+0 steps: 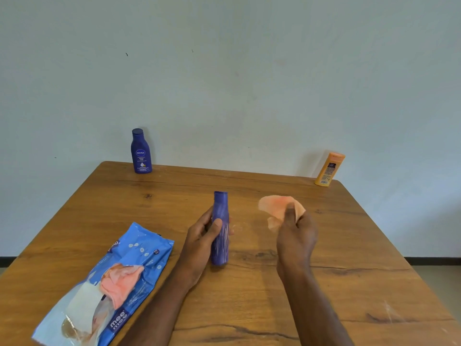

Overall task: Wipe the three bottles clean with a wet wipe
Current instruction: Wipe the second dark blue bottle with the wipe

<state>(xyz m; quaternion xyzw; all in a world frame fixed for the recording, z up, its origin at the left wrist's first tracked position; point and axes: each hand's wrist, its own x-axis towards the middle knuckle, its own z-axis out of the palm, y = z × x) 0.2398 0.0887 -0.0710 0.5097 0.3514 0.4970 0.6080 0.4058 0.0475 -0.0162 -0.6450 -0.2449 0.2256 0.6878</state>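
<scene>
Fingers and thumb of the left hand curl round a slim, smooth purple bottle, upright with its base at the wooden table. Right of that grip, well apart from it, the right hand pinches a crumpled, thin peach wet wipe. Left of the held bottle lies a glossy blue wipes pack, another peach sheet bunched at its opening. Beyond the grip stand a rounded dark blue bottle and an orange bottle, both at the far edge.

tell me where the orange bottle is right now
In the head view, the orange bottle stands at the table's far right corner by the wall, beyond the right hand holding the wipe.
</scene>
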